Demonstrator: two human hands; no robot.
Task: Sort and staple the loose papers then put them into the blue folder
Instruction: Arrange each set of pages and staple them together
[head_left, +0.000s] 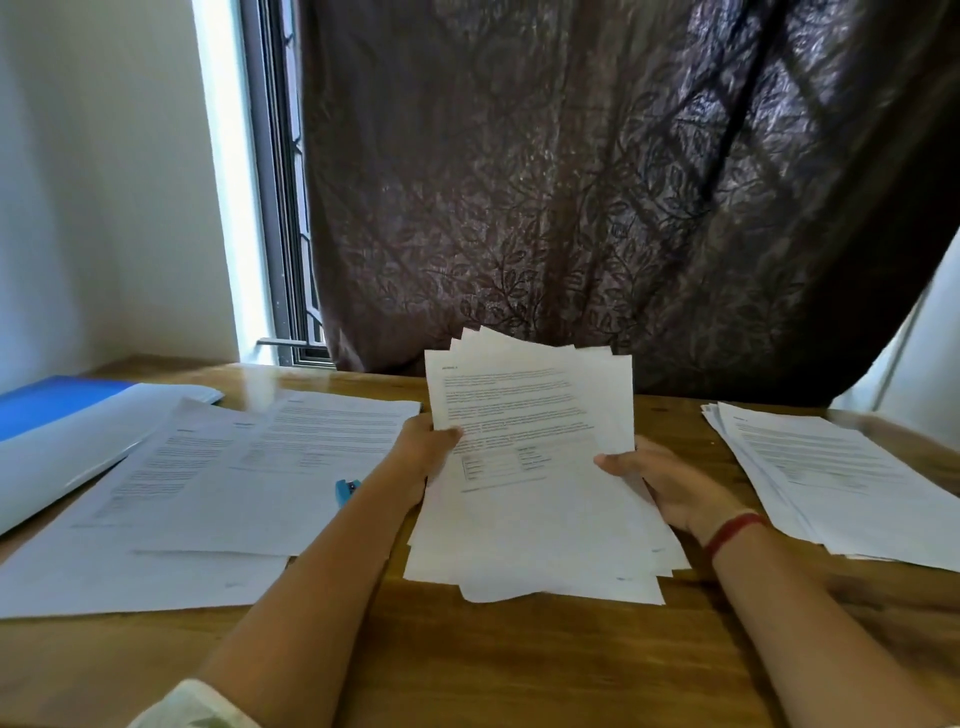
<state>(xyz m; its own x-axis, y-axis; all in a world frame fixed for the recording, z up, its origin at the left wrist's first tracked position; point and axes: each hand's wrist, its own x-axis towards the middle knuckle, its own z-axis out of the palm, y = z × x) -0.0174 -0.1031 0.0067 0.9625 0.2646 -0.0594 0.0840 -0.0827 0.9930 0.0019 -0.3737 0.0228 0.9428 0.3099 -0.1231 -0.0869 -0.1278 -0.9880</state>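
Over the near middle of the bench (519, 665), both hands hold an uneven sheaf of papers (530, 410) tilted up toward the camera. Whether its lower edges rest on the wood cannot be told.

The left hand (428, 452) grips the sheaf's left edge, thumb laid across the printed face. The right hand (670, 486) grips the right edge likewise, thumb in front and fingers behind. Both forearms reach forward from the near edge and converge slightly.

Step in hand, by judgement: sorting. The sheets are fanned and misaligned at the top, so stapling is not yet due. Groups appear to lie on either side: overlapping sheets (249, 467) toward the left edge and a stack (831, 478) toward the right edge.

The next move calls for one hand to carry the sheaf alone while the other peels off the top sheet and routes it to the matching group. Each finished group should then be squared against the bench before stapling.

The stapler (345, 491), light blue, lies just beside the left forearm, partly hidden. The blue folder (52, 405) lies open at the far left corner.
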